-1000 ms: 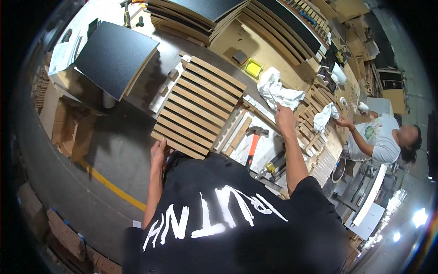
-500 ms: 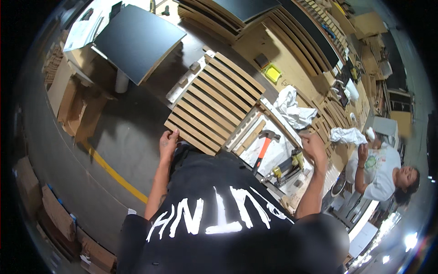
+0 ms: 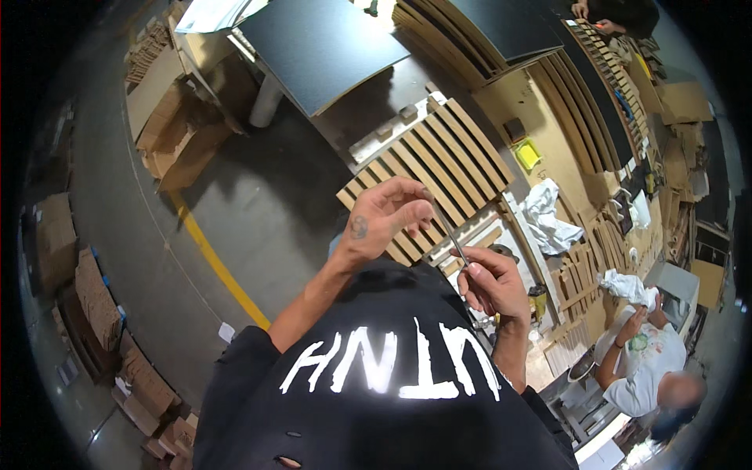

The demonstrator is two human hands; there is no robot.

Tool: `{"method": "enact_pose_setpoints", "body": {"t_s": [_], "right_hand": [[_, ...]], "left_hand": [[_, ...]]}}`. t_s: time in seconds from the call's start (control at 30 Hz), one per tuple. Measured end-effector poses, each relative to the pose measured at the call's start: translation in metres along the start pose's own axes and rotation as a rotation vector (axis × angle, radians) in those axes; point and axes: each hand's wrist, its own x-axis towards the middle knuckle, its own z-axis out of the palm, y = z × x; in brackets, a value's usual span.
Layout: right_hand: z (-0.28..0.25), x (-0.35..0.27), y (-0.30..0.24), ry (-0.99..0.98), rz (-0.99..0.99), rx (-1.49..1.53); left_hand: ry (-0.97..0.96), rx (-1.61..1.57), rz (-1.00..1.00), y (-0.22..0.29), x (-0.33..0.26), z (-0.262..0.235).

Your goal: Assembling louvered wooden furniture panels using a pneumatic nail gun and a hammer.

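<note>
My left hand point(image 3: 388, 219) is raised over the slatted wooden panel point(image 3: 462, 160), fingers curled and thumb close to the index fingertip. Between my hands slants a thin grey rod point(image 3: 449, 231); its kind is too small to tell. Its upper end meets the fingertips of my left hand. My right hand point(image 3: 495, 286) pinches the lower end between thumb and fingers. Pale slats with dark gaps make up the panel, which lies on the bench past my hands. Beneath my right hand, a yellow-green power tool point(image 3: 537, 301) is mostly hidden.
Crumpled white wrapping point(image 3: 548, 218) and a yellow tray point(image 3: 528, 154) lie right of the panel. A dark board point(image 3: 321, 51) juts out at the upper left. Cardboard boxes point(image 3: 184, 133) stand beyond the floor's yellow line point(image 3: 215, 262). A co-worker point(image 3: 638, 352) at right holds something white.
Both hands have come up and inward, the left from the panel's near corner, the right from the bench's right side. The rod now shows between them. My view has shifted left.
</note>
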Motion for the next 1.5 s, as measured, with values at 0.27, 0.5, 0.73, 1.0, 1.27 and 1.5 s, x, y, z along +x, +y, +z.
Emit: {"method": "enact_pose_setpoints", "body": {"t_s": [0.27, 0.5, 0.73, 1.0, 1.27, 1.5], "right_hand": [[0.025, 0.074, 0.024, -0.067, -0.251, -0.878], [0.03, 0.137, 0.096, -0.103, -0.257, -1.323], [0.039, 0.142, 0.1, -0.087, -0.24, -1.376], [0.046, 0.152, 0.111, -0.063, -0.293, -1.36], [0.054, 0.157, 0.109, -0.062, -0.204, -1.394], [0.056, 0.153, 0.104, -0.024, -0.312, -1.494]], "left_hand": [[0.231, 0.187, 0.042, -0.042, -0.005, -0.079], [0.873, 0.813, 0.045, -0.127, -0.008, -0.176], [0.666, 0.205, -0.25, -0.136, -0.013, -0.162], [0.622, 0.245, -0.194, -0.142, -0.01, -0.171], [0.632, 0.261, -0.221, -0.132, -0.009, -0.164], [0.623, 0.266, -0.209, -0.136, -0.009, -0.168]]}}
